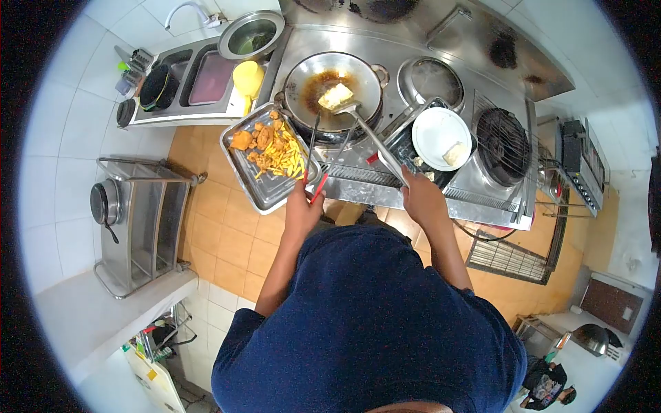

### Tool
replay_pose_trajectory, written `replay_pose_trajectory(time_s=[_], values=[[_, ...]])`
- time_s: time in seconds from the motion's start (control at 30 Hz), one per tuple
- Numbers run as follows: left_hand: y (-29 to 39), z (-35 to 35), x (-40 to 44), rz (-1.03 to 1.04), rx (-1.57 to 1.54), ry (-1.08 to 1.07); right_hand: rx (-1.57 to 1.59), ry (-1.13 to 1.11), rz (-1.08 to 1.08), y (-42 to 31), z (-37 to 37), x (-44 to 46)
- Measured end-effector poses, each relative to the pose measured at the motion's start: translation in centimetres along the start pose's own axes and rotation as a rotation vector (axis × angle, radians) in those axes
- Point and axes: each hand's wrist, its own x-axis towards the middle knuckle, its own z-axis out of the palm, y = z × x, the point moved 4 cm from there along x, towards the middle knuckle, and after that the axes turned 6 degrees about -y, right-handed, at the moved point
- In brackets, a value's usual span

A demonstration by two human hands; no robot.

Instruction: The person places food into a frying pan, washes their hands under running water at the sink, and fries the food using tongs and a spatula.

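Note:
My right hand [423, 197] is closed around the long handle of a metal spatula [377, 143]. The spatula's blade is over a wok [295, 86] with brown oil in it, and a pale yellow block of food [336, 96] lies at the blade. My left hand [301, 212] grips red-handled tongs [313, 148], whose dark arms are spread apart and point towards the wok's near rim. Left of the tongs, a metal tray [265, 196] holds fries [288, 160] and fried pieces [242, 140]. A white plate [437, 127] with a pale piece [454, 153] on it sits to the right.
A lidded pot [432, 79] stands behind the plate, and a grill rack [506, 141] covers a burner at right. A sink [210, 79] with a yellow jug [248, 77] and a steel bowl [251, 34] are at left. Another person [547, 385] is far off at lower right.

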Motion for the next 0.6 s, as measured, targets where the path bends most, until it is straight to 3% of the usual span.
replay_pose_trajectory(time_s=[0.6], values=[[0.4, -0.3, -0.4, -0.014, 0.021, 0.047, 0.036, -0.047, 0.019, 0.1, 0.2, 0.6]])
